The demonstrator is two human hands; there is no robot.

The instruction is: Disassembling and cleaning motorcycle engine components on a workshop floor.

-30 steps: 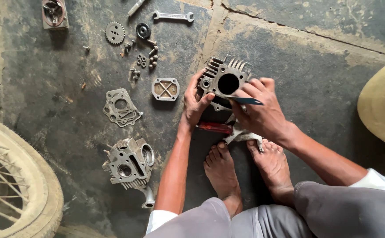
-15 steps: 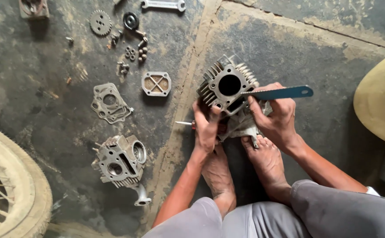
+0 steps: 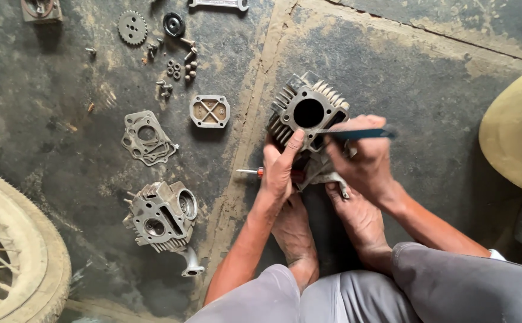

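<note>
Two hands on the finned engine cylinder (image 3: 307,113), your left hand (image 3: 280,170) gripped its side, your right hand (image 3: 362,158) clenched a blue-handled tool (image 3: 359,134) against its face, cylinder head (image 3: 162,215) lay well apart.

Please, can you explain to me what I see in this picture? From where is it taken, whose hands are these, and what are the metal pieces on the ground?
The camera sits on a person's head and looks down at their own hands and bare feet. The left hand steadies a finned engine cylinder. The right hand holds a thin dark tool against it. On the concrete floor lie a cylinder head, a gasket, a small square cover, a gear, small bolts and a red-handled screwdriver. A spoked wheel shows at the left.
</note>
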